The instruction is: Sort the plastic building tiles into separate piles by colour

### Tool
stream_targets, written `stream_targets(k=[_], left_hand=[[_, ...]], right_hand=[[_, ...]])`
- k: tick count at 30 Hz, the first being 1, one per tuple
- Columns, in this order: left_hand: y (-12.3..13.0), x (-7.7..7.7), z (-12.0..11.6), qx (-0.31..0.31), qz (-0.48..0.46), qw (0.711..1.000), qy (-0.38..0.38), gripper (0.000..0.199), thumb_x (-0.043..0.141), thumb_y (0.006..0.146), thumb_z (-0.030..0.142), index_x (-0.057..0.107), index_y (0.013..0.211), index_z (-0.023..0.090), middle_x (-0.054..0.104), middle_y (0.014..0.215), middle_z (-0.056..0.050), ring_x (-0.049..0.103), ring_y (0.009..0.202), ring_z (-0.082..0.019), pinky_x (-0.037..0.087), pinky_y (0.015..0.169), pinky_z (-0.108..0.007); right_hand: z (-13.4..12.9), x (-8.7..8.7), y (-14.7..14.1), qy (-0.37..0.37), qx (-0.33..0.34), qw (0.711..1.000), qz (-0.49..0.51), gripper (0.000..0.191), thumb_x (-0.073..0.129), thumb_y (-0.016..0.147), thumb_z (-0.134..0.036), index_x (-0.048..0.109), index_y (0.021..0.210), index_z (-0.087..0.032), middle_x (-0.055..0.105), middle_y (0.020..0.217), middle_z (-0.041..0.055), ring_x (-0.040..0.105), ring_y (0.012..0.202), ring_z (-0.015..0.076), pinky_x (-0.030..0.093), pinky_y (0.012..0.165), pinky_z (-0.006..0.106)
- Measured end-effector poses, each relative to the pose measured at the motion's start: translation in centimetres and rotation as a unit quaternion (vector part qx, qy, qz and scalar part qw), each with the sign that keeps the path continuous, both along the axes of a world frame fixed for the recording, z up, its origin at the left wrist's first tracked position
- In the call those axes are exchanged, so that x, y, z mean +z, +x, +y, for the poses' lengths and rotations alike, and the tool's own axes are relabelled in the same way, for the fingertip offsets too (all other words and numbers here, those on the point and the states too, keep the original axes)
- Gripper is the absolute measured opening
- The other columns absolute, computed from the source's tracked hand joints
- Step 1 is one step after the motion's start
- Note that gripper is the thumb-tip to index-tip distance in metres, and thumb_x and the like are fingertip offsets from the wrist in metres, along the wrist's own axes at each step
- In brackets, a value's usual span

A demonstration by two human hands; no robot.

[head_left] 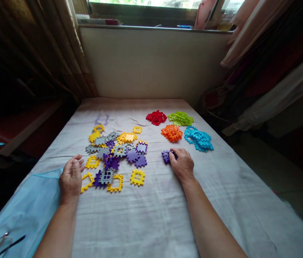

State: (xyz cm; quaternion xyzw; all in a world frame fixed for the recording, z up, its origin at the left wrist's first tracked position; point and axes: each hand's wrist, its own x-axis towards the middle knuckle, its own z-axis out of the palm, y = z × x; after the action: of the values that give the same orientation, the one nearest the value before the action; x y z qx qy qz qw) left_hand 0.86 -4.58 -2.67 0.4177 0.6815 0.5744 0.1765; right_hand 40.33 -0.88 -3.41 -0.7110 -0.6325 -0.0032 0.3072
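Purple interlocking tiles (165, 156) lie under the fingers of my right hand (183, 165), which is closed on them at the middle right of the table. My left hand (71, 176) rests at the left, fingers apart and partly stretched, with nothing seen in it. Beside it lies a yellow frame tile (87, 182). A mixed spread of yellow, grey and purple tiles (114, 162) covers the centre left. One yellow window tile (137, 177) sits at the near side of that spread.
Sorted piles stand at the far right: red (156, 117), lime green (181, 118), orange (172, 133) and blue (198, 138). A light blue cloth (41, 200) with eyeglasses (9, 243) covers the left edge. Curtains flank the table, and a wall (151, 64) closes the back.
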Motion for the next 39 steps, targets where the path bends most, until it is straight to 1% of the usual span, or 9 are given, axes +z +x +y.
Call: stream_targets(k=[9, 17, 20, 23, 26, 29, 32, 35, 39], left_hand=[[-0.1, -0.1, -0.1, -0.010, 0.006, 1.000, -0.002, 0.052, 0.046, 0.089, 0.064, 0.062, 0.114, 0.021, 0.065, 0.124, -0.011, 0.070, 0.104, -0.023, 0.061, 0.084, -0.036], [0.2, 0.0, -0.1, -0.008, 0.020, 1.000, -0.009, 0.054, 0.046, 0.089, 0.064, 0.063, 0.112, 0.019, 0.068, 0.118, -0.011, 0.070, 0.103, -0.023, 0.061, 0.085, -0.036], [0.2, 0.0, -0.1, -0.009, 0.024, 1.000, -0.012, 0.054, 0.045, 0.089, 0.064, 0.064, 0.111, 0.018, 0.068, 0.117, -0.011, 0.070, 0.102, -0.023, 0.061, 0.085, -0.036], [0.2, 0.0, -0.1, -0.009, 0.031, 0.999, -0.012, 0.055, 0.045, 0.089, 0.063, 0.064, 0.112, 0.018, 0.069, 0.116, -0.011, 0.070, 0.102, -0.023, 0.061, 0.086, -0.036], [0.2, -0.1, -0.1, -0.010, 0.040, 0.999, -0.016, 0.054, 0.044, 0.090, 0.062, 0.064, 0.114, 0.018, 0.070, 0.113, -0.011, 0.071, 0.102, -0.023, 0.061, 0.086, -0.036], [0.2, -0.1, -0.1, -0.013, 0.046, 0.999, -0.021, 0.053, 0.044, 0.091, 0.061, 0.064, 0.115, 0.018, 0.070, 0.110, -0.011, 0.071, 0.101, -0.023, 0.060, 0.086, -0.036], [0.3, 0.0, -0.1, -0.014, 0.058, 0.998, -0.026, 0.052, 0.043, 0.092, 0.060, 0.066, 0.114, 0.018, 0.071, 0.105, -0.010, 0.071, 0.099, -0.023, 0.061, 0.086, -0.037], [0.3, 0.0, -0.1, -0.012, 0.071, 0.997, -0.032, 0.053, 0.042, 0.092, 0.060, 0.066, 0.113, 0.019, 0.072, 0.103, -0.010, 0.072, 0.098, -0.023, 0.060, 0.086, -0.037], [0.2, 0.0, -0.1, -0.016, 0.091, 0.995, -0.048, 0.056, 0.040, 0.092, 0.061, 0.067, 0.117, 0.018, 0.073, 0.101, -0.010, 0.072, 0.097, -0.023, 0.059, 0.087, -0.039]], right_hand=[[0.3, -0.6, 0.6, 0.029, 0.015, 0.998, 0.046, 0.030, 0.052, 0.088, -0.026, 0.076, 0.105, -0.022, 0.075, 0.101, 0.0079, 0.063, 0.092, 0.0232, 0.049, 0.086, 0.035], [0.7, -1.2, 1.1, 0.024, 0.008, 0.995, 0.101, 0.027, 0.052, 0.086, -0.026, 0.077, 0.096, -0.024, 0.076, 0.098, 0.0059, 0.067, 0.091, 0.0225, 0.052, 0.084, 0.035], [0.7, -1.0, 1.1, 0.057, 0.012, 0.994, 0.092, 0.028, 0.051, 0.086, -0.025, 0.077, 0.096, -0.023, 0.076, 0.098, 0.0072, 0.066, 0.092, 0.0228, 0.051, 0.085, 0.036], [0.4, -0.1, 0.3, 0.115, 0.020, 0.991, 0.058, 0.028, 0.051, 0.087, -0.024, 0.076, 0.099, -0.021, 0.074, 0.102, 0.0088, 0.064, 0.096, 0.0234, 0.049, 0.091, 0.038], [-0.3, 1.3, -1.6, 0.116, 0.065, 0.991, 0.029, 0.027, 0.051, 0.090, -0.023, 0.076, 0.102, -0.022, 0.072, 0.107, 0.0093, 0.062, 0.100, 0.0236, 0.047, 0.096, 0.039], [-1.2, 2.1, -4.1, 0.059, 0.154, 0.986, 0.019, 0.027, 0.050, 0.093, -0.021, 0.075, 0.104, -0.023, 0.072, 0.108, 0.0094, 0.062, 0.102, 0.0234, 0.047, 0.098, 0.039], [-2.0, 2.1, -6.4, 0.018, 0.233, 0.972, 0.015, 0.027, 0.052, 0.092, -0.021, 0.075, 0.106, -0.023, 0.072, 0.109, 0.0092, 0.062, 0.103, 0.0231, 0.048, 0.097, 0.038], [-2.5, 2.0, -7.8, -0.006, 0.265, 0.964, 0.010, 0.026, 0.056, 0.092, -0.024, 0.073, 0.111, -0.024, 0.071, 0.115, 0.0093, 0.062, 0.108, 0.0236, 0.048, 0.099, 0.039], [-3.0, 2.0, -8.7, -0.039, 0.283, 0.958, -0.016, 0.032, 0.060, 0.090, -0.027, 0.070, 0.120, -0.024, 0.065, 0.133, 0.0093, 0.055, 0.124, 0.0271, 0.045, 0.103, 0.044]])
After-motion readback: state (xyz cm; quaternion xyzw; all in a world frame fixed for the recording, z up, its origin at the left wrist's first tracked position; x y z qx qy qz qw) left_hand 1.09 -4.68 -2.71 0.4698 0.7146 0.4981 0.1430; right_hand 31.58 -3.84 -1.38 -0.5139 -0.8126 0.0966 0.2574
